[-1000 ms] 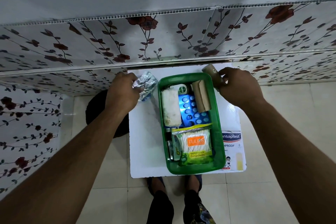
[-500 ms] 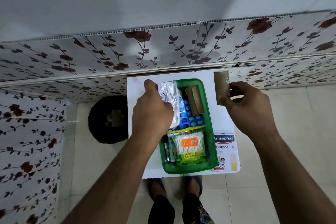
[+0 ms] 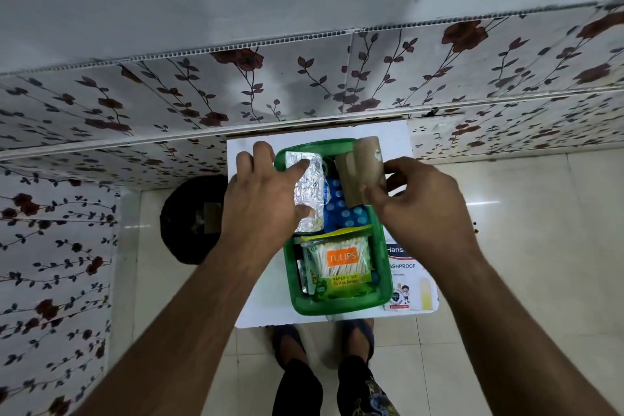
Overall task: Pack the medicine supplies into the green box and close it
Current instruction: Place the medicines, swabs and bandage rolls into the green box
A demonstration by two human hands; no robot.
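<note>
Foil strips (image 3: 309, 186) are pressed into the green box (image 3: 337, 308) by the flat-fingered left hand (image 3: 263, 203) — the brown roll (image 3: 361, 176), pinched in the right hand (image 3: 425, 203), is to be lowered in next.

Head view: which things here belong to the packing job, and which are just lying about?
Job: green box, foil strip, brown roll in the right hand, cotton swabs pack, blue blister pack, Hansaplast box.
Lying about: black round object on floor, floral wall panels.
</note>
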